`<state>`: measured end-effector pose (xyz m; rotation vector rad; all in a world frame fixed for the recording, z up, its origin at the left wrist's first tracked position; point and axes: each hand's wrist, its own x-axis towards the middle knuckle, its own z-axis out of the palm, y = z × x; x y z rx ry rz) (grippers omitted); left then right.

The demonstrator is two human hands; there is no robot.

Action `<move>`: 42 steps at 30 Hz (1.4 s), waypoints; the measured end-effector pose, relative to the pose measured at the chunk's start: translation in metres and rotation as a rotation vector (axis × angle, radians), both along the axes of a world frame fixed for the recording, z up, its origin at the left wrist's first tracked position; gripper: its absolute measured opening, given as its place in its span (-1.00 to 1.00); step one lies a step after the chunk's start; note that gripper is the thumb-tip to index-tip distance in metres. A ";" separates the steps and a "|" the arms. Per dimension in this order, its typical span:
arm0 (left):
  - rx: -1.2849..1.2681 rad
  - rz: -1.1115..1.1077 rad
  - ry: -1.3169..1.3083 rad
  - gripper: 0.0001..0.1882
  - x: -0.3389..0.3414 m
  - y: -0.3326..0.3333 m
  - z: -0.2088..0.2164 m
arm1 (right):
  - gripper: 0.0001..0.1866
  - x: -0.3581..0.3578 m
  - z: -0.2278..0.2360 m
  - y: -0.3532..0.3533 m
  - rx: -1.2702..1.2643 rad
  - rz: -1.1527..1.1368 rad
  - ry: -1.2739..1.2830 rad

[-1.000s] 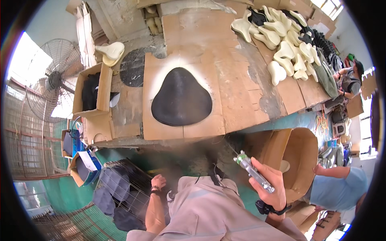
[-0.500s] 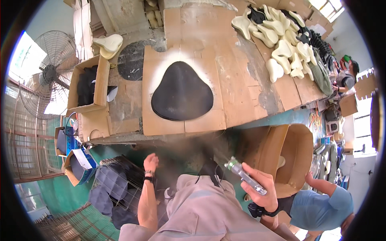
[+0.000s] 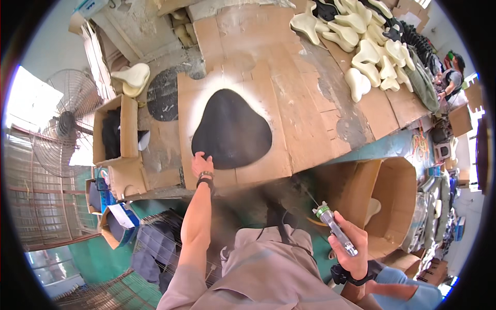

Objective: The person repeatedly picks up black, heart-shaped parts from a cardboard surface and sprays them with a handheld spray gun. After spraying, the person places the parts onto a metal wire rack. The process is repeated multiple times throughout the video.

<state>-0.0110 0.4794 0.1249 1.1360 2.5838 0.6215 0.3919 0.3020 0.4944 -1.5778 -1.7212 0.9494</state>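
Left grip (image 3: 203, 166) now over cardboard-covered table (image 3: 315, 142)

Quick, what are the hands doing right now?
Left hand: at the near-left edge of the black piece; can't tell if it's gripping.
Right hand: closed around a clear green-collared tool.

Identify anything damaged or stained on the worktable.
The cardboard is torn right of the black panel, its ragged edges baring a grey patch. A whitish halo also marks cardboard around the panel.

Tool (image 3: 337, 230), partly hidden by right hand (image 3: 352, 249); blue-shirted person (image 3: 413, 295), cut off by lower edge; topmost saddles (image 3: 362, 10), cropped above.
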 end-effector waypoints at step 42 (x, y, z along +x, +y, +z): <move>1.473 0.101 -1.891 -0.61 0.012 0.069 0.256 | -0.42 0.008 -0.036 0.132 -0.007 0.484 0.082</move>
